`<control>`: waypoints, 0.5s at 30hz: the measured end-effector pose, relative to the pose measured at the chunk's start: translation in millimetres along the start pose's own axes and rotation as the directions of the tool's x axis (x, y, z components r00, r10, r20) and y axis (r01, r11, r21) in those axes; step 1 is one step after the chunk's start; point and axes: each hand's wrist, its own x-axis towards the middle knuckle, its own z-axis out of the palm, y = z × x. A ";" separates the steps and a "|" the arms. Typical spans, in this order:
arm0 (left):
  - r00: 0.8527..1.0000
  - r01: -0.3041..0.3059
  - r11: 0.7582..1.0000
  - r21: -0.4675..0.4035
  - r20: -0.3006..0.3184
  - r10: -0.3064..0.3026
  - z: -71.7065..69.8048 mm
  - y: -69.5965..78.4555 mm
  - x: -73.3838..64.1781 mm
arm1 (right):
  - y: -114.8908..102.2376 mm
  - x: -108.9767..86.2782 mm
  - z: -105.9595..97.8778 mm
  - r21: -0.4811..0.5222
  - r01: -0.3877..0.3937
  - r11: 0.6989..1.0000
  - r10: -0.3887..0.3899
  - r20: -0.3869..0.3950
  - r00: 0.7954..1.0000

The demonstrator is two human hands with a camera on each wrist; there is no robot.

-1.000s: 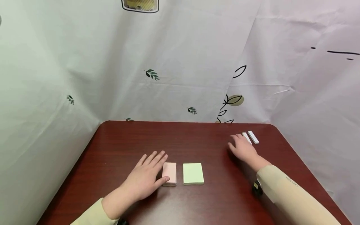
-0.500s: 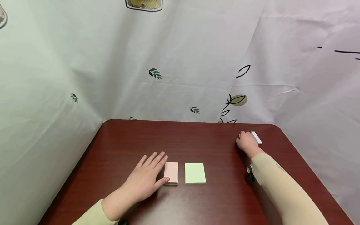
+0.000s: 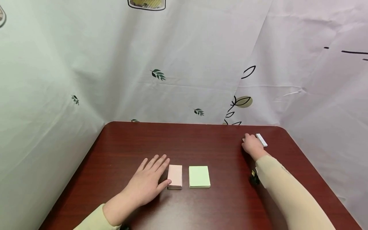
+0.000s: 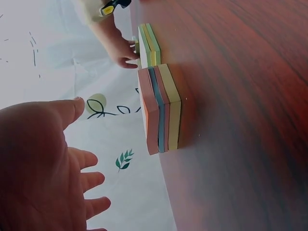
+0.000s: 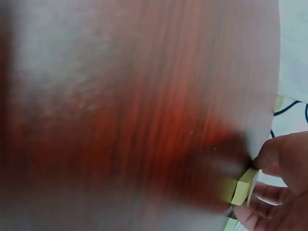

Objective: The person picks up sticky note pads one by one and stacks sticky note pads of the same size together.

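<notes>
My left hand [image 3: 145, 183] is spread with straight fingers above the table's left side. Its thumb is by the near left corner of a stack of pink-topped sticky note pads [image 3: 175, 175]; the left wrist view shows a gap between hand and stack. That stack has pink, blue and yellow layers [image 4: 161, 110]. A green-topped sticky note stack [image 3: 199, 176] lies just right of it. At the far right, my right hand [image 3: 253, 147] pinches a narrow sticky note pad [image 5: 244, 186] between thumb and fingers; its sides look yellow, and the hand mostly hides it in the head view.
Beside the right hand lies a second narrow pad [image 3: 261, 140], white on top. The dark red table [image 3: 172, 140] has rounded far corners. White fabric printed with leaves [image 3: 184, 64] hangs behind it and along both sides.
My right hand has moved slightly right and closed its fingers on the nearer narrow pad. The left hand stays almost in place. The head view has shifted a little.
</notes>
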 end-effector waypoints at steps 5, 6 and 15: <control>1.000 0.019 1.000 -0.025 0.014 -0.019 1.7 -0.4 0.2 | -4.3 -11.2 -0.8 0.008 0.014 1.000 -0.014 -0.001 1.000; 1.000 0.023 0.999 -0.029 0.016 -0.022 2.0 -0.3 0.0 | -5.8 -13.7 -0.5 0.010 0.014 1.000 -0.014 0.002 1.000; 1.000 0.022 1.000 -0.014 0.015 -0.022 1.4 0.4 -0.2 | -28.1 -36.4 5.8 0.020 0.018 1.000 -0.019 0.038 0.999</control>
